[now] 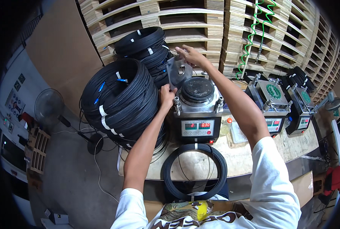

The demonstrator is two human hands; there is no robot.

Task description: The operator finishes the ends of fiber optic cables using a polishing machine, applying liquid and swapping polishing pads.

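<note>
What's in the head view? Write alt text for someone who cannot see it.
A person's left hand and right hand hold a grey plate with a hole, tilted beside the round black top of a machine. Coils of black cable are stacked to the left, two more machines stand to the right, and wooden pallets rise behind.

In view are two hands (193,56), one grey plate (174,74) and three boxy bench machines (198,113).

A shiny grey plate (174,77), flat and pierced by a rounded opening, is held steeply tilted at twelve o'clock. Toward its four o'clock stands an upright silver-and-black machine (198,110), its dark round top disc (198,88) exposed, its front display lit red.
</note>
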